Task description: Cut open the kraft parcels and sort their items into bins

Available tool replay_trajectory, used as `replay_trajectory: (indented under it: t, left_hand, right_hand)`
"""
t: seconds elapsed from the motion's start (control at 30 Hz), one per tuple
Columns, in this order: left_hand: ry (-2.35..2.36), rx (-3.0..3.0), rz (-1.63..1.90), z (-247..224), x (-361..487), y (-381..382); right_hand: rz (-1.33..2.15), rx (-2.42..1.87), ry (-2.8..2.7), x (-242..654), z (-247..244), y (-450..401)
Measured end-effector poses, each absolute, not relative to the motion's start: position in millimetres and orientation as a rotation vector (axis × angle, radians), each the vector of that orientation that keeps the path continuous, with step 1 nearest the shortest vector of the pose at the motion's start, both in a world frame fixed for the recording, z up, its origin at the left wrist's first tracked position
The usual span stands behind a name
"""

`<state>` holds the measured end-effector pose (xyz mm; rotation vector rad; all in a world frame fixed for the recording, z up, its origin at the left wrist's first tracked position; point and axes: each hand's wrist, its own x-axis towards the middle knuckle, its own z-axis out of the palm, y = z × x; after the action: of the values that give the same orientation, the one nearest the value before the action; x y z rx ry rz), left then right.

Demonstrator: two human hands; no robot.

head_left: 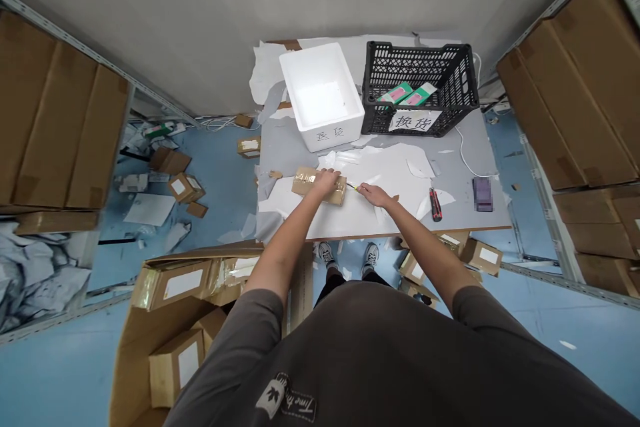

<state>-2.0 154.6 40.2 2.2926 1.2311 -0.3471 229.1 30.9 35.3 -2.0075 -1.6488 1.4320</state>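
Observation:
A small brown cardboard box (304, 181) wrapped in clear tape lies near the table's front edge. My left hand (326, 181) rests on top of its right part, fingers over the far side. Just right of the box, my right hand (373, 193) is closed round a thin tool (353, 186) with a yellow part and a dark tip, which points at the box's right end. Whether the tip touches the box cannot be told. A red and black utility knife (435, 205) lies farther right on the table.
At the back of the table (470, 200) stand a white foam box (356, 115) and a black crate (370, 121) with green and pink packs. A purple phone-like item (483, 194) lies at the right. White paper covers the middle. A large carton (131, 347) stands lower left.

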Motion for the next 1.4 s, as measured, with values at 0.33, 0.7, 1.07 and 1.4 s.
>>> replay_trajectory:
  t: [0.33, 0.7, 1.07, 1.4]
  left_hand:
    - [0.985, 2.263, -0.207, 25, -18, 169]
    - [1.015, 2.381, -0.167, 16, -31, 139]
    - [1.008, 2.299, -0.305, 28, -32, 160]
    - [1.382, 2.256, -0.053, 17, -34, 113]
  right_hand:
    - [1.316, -2.019, -1.743, 234, 24, 30]
    - [1.293, -1.997, -1.602, 226, 21, 24]
    - [1.291, -1.985, -1.604, 223, 18, 12]
    - [1.197, -1.987, -1.856, 227, 17, 14]
